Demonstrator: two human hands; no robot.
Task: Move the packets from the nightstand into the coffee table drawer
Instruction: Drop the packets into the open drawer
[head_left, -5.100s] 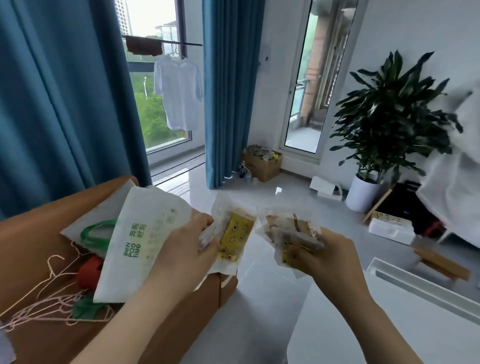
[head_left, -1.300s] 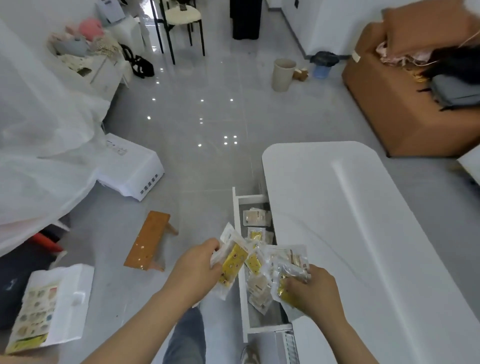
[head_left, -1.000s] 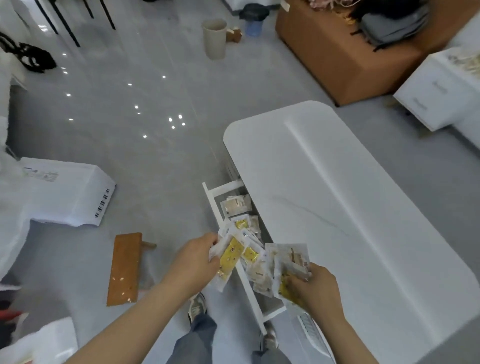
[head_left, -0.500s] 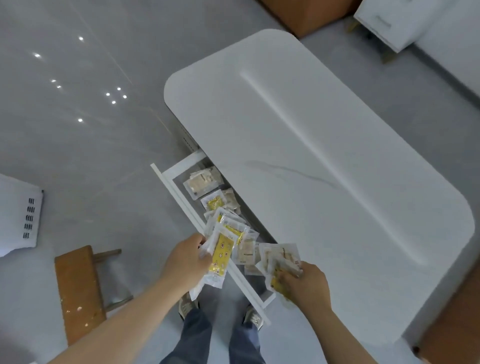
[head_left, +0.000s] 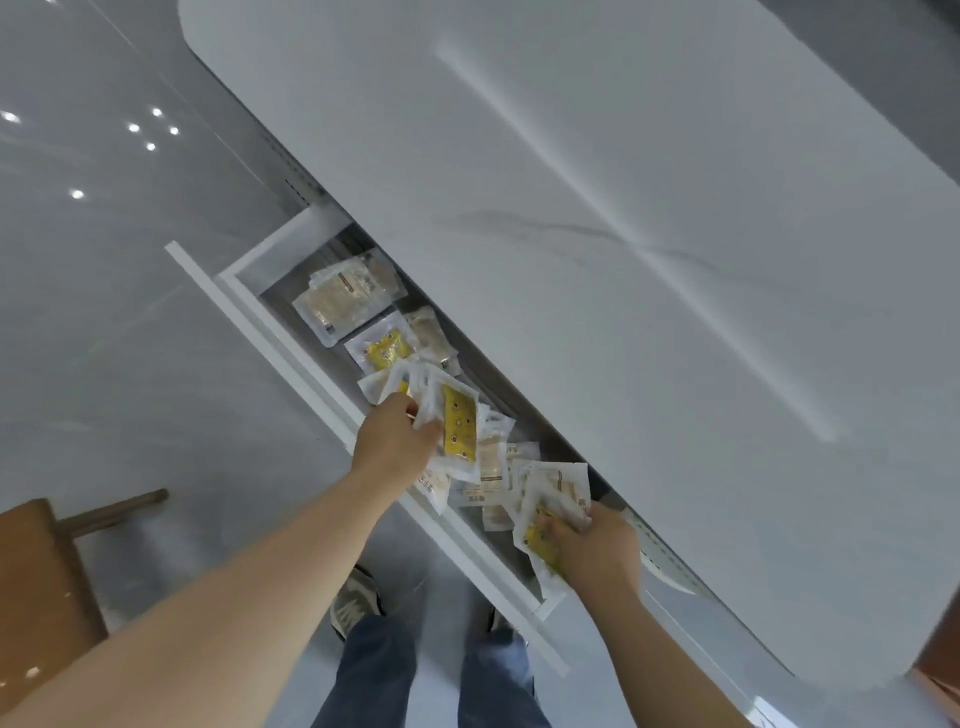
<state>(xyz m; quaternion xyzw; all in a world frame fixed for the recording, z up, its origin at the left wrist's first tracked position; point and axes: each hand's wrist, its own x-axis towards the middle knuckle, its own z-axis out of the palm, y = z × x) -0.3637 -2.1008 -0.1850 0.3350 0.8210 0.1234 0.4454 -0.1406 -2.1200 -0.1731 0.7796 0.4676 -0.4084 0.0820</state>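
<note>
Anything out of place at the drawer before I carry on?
Nothing spilled or damaged. The loose packets in the drawer lie askew and overlapping. One packet below the left hand seems to overhang the drawer's front edge; it could catch on closing.

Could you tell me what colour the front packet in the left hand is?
The packet is yellow inside a whitish wrapper, head view.

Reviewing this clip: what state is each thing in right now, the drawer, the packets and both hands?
Drawer: pulled open.
Loose packets: lying flat inside the drawer.
Left hand: grips a bunch of packets over the drawer.
Right hand: grips a second bunch at the drawer's near end.
</note>
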